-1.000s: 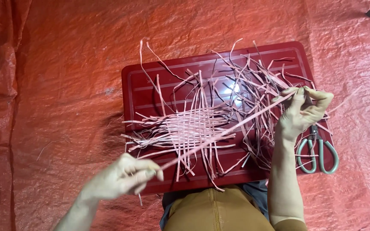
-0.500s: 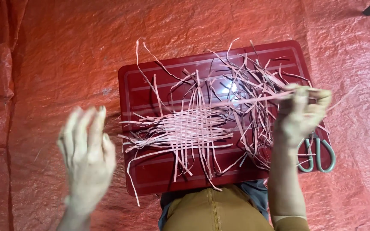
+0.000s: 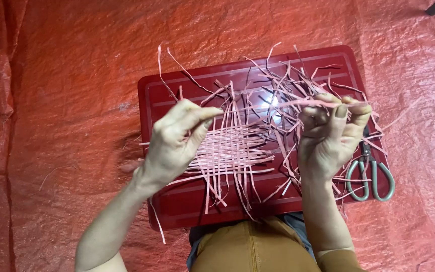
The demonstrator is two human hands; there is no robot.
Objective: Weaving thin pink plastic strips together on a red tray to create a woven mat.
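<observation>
Both hands pinch one thin pink strip over the woven pink mat on the dark red plastic tray; left hand and right hand grip its ends; it looks light, floppy, tear-prone.

Pretty bright, even light from overhead, with one hot white glare spot on the glossy red tray near its far edge. Shadows are soft, a faint one just left of the left hand. Everything's sharp, barely any blur, and the edges don't look warped.
</observation>
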